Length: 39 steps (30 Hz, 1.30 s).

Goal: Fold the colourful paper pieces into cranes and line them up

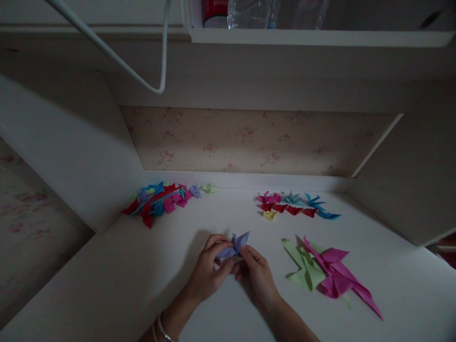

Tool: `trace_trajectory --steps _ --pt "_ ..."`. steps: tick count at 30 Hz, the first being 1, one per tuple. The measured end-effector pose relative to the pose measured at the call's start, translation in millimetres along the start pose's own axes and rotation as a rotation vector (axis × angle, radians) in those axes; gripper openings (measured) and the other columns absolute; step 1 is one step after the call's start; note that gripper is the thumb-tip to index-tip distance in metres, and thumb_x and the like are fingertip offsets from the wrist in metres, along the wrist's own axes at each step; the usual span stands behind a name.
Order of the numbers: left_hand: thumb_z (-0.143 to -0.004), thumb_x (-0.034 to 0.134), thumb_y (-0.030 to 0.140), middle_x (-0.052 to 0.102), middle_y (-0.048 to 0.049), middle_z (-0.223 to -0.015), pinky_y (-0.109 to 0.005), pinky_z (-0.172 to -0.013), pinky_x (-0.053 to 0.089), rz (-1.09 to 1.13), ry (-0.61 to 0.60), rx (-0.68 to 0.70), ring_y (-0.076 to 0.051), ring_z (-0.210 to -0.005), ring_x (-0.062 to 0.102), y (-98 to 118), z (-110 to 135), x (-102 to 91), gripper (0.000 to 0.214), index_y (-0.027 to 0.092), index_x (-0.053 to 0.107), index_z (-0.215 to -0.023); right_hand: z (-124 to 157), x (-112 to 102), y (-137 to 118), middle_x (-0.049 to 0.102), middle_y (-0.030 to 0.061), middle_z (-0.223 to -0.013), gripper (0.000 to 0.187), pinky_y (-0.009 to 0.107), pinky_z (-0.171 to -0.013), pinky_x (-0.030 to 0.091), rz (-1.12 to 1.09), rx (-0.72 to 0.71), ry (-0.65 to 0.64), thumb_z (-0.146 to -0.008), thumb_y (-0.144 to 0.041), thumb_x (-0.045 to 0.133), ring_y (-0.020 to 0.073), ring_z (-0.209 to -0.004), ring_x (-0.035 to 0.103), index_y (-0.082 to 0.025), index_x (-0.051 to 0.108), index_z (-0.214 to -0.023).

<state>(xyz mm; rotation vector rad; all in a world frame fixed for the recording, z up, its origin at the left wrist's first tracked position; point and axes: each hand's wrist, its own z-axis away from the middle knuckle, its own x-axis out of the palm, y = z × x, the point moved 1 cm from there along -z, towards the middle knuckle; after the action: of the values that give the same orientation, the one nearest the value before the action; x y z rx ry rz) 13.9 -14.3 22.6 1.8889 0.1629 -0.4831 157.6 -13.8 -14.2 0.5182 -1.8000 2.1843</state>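
Observation:
A small lilac folded paper figure [235, 244] is pinched between both hands low over the white desk [178, 266]. My left hand [209, 268] grips its left side with curled fingers and thumb. My right hand [255, 273] holds its right side, fingers closed on the paper. Pointed flaps of the figure stick up above my fingers. A bracelet shows on my left wrist.
A heap of coloured folded papers [160, 202] lies at the back left. A row of folded paper figures [294, 205] sits at the back right. Larger pink paper [340, 278] and green paper [302, 266] lie right of my hands. A shelf with bottles [256, 12] hangs overhead.

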Motion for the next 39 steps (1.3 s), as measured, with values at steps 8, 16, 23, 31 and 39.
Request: trace_trajectory --steps 8,16,23,31,39 --pt "-0.088 0.05 0.032 0.056 -0.0068 -0.091 -0.035 -0.082 0.045 -0.685 0.18 0.212 -0.021 -0.088 0.055 18.7 -13.8 25.5 0.019 0.021 0.065 -0.082 6.8 0.6 -6.8 0.056 -0.0011 -0.06 0.035 0.02 -0.047 0.041 0.136 -0.131 0.128 -0.082 -0.05 0.056 0.0109 -0.052 0.05 -0.016 0.064 -0.081" --pt "-0.092 0.042 0.026 0.063 -0.0004 -0.08 -0.023 -0.064 0.04 -0.749 0.067 0.095 -0.013 -0.072 0.059 15.9 -61.8 53.3 0.023 0.022 0.059 -0.077 -11.0 -26.8 -9.4 0.065 0.0038 -0.071 0.052 0.025 -0.049 0.046 0.108 -0.118 0.232 -0.082 -0.053 0.056 0.0148 -0.055 0.057 -0.014 0.058 -0.115" --pt "-0.092 0.039 0.031 0.069 -0.0039 -0.089 -0.023 -0.069 0.04 -0.83 0.091 -0.113 -0.015 -0.078 0.062 -3.8 -144.7 55.6 0.031 0.021 0.066 -0.081 -14.0 -22.3 -3.3 0.066 0.0101 -0.099 0.053 0.023 -0.046 0.042 0.163 -0.096 0.205 -0.082 -0.053 0.056 0.0108 -0.051 0.055 -0.016 0.053 -0.12" --pt "-0.091 0.039 0.027 0.069 -0.0126 -0.098 -0.028 -0.075 0.045 -0.909 0.077 -0.255 -0.022 -0.088 0.065 -35.7 -209.3 83.9 0.033 0.015 0.07 -0.094 -9.6 -16.7 -6.7 0.049 -0.0033 -0.055 0.032 0.019 -0.042 0.032 0.394 -0.136 0.075 -0.088 -0.046 0.047 0.0096 -0.047 0.044 -0.018 0.062 -0.093" --pt "-0.091 0.038 0.027 0.069 -0.0146 -0.098 -0.031 -0.077 0.047 -0.909 0.04 -0.264 -0.024 -0.091 0.065 -42.5 -232.2 112.5 0.035 0.016 0.07 -0.096 -11.0 -16.2 -7.0 0.052 -0.0012 -0.063 0.027 0.02 -0.045 0.032 0.52 -0.171 0.058 -0.091 -0.038 0.044 0.0108 -0.052 0.043 -0.019 0.062 -0.086"
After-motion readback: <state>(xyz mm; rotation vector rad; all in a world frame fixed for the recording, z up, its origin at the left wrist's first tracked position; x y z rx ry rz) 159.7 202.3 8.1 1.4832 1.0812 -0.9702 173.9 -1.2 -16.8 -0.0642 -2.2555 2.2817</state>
